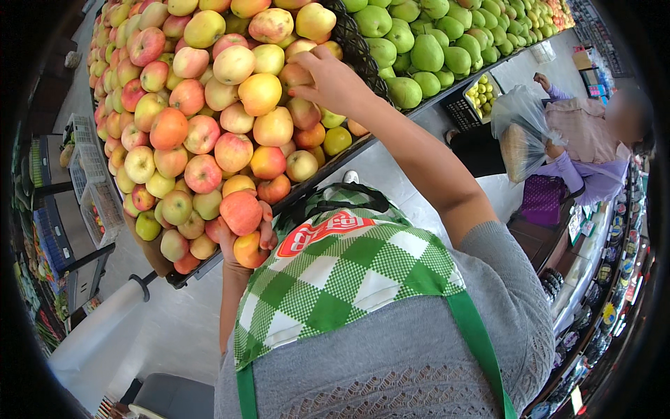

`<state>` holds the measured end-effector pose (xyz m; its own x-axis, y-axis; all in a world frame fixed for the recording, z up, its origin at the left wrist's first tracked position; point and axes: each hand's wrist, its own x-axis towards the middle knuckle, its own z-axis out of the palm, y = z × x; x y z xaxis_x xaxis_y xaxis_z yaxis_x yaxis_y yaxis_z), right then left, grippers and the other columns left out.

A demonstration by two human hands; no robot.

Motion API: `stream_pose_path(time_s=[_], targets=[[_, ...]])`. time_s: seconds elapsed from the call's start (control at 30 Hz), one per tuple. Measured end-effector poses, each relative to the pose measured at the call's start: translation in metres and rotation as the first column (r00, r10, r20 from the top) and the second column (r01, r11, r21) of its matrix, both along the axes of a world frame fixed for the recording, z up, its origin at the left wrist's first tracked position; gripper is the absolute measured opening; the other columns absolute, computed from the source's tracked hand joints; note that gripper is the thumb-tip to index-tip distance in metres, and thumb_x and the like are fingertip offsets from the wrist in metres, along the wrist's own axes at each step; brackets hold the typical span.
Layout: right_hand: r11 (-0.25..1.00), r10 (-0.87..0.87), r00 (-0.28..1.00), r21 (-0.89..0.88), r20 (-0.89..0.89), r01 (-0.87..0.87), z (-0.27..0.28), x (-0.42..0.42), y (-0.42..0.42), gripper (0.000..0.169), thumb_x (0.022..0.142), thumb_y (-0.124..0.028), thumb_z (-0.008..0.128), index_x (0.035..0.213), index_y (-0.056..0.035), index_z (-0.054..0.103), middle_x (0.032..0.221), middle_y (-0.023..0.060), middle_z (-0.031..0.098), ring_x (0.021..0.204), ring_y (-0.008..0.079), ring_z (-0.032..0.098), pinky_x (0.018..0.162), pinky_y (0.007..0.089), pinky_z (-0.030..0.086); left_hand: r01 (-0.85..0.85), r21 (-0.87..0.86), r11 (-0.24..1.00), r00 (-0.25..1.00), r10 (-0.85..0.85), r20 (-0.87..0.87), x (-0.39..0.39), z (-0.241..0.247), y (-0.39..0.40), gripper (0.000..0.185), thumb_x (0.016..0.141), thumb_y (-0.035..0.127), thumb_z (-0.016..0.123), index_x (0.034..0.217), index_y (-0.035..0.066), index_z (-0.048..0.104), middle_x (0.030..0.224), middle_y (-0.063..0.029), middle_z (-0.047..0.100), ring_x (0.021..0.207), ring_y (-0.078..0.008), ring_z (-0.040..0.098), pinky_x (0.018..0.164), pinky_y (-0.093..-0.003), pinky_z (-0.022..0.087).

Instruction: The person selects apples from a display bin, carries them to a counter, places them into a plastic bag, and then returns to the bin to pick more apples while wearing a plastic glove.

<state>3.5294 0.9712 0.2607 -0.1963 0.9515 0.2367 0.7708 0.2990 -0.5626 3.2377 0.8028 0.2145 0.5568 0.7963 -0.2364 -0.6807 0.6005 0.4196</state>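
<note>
Two red-yellow apples rest in my left hand [268, 229], close to the front corner of the fruit stand. The upper one is a reddish apple [241, 212]; below it sits a more orange-yellow apple [250, 250]. Further up the pile, my right hand [335, 84] has its thumb and fingers around a dull pinkish apple [294, 78], which still lies among the others. A large heap of red and yellow apples [202, 132] spreads out under and beyond both hands. The palm side of my right hand is hidden.
A black woven divider [361, 39] separates the apples from green pears [426, 52]. On the right, a person [581, 125] carries a clear plastic bag [515, 136] near a black crate [463, 107] of yellow-green fruit. A plastic bag roll [99, 319] and white baskets [102, 209] are at left.
</note>
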Motion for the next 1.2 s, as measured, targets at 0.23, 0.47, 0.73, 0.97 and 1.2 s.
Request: stream_pose_path(time_s=[0.23,0.47,0.73,0.97,1.2], targets=[[0.976,0.163,0.981,0.164,-0.107,-0.144,0.020,0.056,-0.004,0.041,0.074,-0.013,0.071,0.114,-0.0100,0.061,0.109,0.0118,0.059,0.104,0.0298,0.059,0.088,0.0373,0.051,-0.019,0.014,1.000,1.000,0.019,-0.018,-0.001,-0.003,-0.003,0.080,0.087,0.072,0.051,0.139,0.013,0.039,0.106,-0.0144,0.054,0.052,-0.0183,0.047,0.050,-0.0337,0.045],[0.911,0.380,0.859,-0.301,0.344,-0.282,0.003,0.079,-0.055,0.025,0.075,-0.002,0.062,0.100,-0.0087,0.061,0.108,0.0089,0.059,0.110,0.0306,0.055,0.086,0.0418,0.050,-0.014,0.017,1.000,1.000,0.014,-0.002,0.000,-0.003,-0.001,0.080,0.087,0.072,0.050,0.139,0.012,0.040,0.106,-0.0137,0.054,0.053,-0.0177,0.047,0.050,-0.0335,0.045],[0.978,0.041,0.993,0.197,0.113,-0.063,0.005,0.063,0.009,0.026,0.083,-0.012,0.066,0.109,-0.0108,0.060,0.105,0.0047,0.064,0.097,0.0312,0.063,0.077,0.0410,0.053,-0.009,-0.022,1.000,0.999,0.008,-0.042,0.002,0.003,0.001,0.080,0.086,0.073,0.051,0.136,0.012,0.042,0.104,-0.0142,0.054,0.052,-0.0174,0.047,0.049,-0.0326,0.042],[0.909,-0.234,0.840,0.417,0.490,0.010,0.022,0.035,0.077,0.042,0.080,-0.014,0.069,0.119,-0.0134,0.053,0.100,0.0127,0.063,0.074,0.0276,0.069,0.058,0.0365,0.057,-0.012,0.004,1.000,1.000,0.012,-0.011,0.001,-0.003,0.000,0.083,0.085,0.075,0.050,0.138,0.012,0.040,0.103,-0.0134,0.053,0.054,-0.0166,0.047,0.049,-0.0318,0.041],[0.970,-0.080,0.758,0.227,0.648,-0.092,0.041,0.042,0.083,0.063,0.075,-0.038,0.079,0.124,-0.0131,0.047,0.095,0.0167,0.064,0.072,0.0293,0.069,0.056,0.0382,0.056,-0.060,-0.041,0.997,0.998,0.059,-0.007,0.002,-0.004,-0.003,0.085,0.083,0.077,0.049,0.135,0.010,0.042,0.101,-0.0130,0.055,0.053,-0.0177,0.051,0.048,-0.0317,0.045]])
